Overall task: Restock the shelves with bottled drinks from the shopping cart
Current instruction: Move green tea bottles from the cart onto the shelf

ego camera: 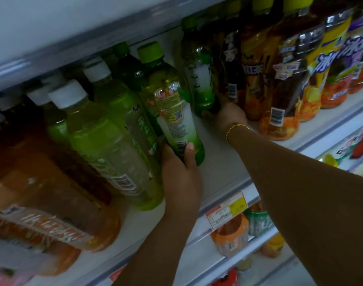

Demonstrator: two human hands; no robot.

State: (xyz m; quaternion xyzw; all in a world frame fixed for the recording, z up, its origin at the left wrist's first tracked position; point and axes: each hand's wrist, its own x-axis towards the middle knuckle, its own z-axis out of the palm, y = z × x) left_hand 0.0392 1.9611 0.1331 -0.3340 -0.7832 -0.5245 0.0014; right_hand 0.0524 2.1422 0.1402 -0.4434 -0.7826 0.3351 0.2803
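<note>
My left hand [181,174] grips the base of a green-capped bottle of green drink [168,93], which stands tilted on the white shelf [222,168]. Farther back, my right hand [228,113], a gold bracelet on its wrist, holds the bottom of a second green bottle [199,73] set deep on the shelf beside dark tea bottles. Between the two bottles lies a bare strip of shelf. The shopping cart is out of view.
White-capped green drink bottles [106,131] and orange-brown bottles [52,203] fill the shelf to the left. Dark tea and orange-labelled bottles [279,79] stand to the right. A price tag [228,211] hangs on the shelf edge; more drinks [230,236] sit on the lower shelf.
</note>
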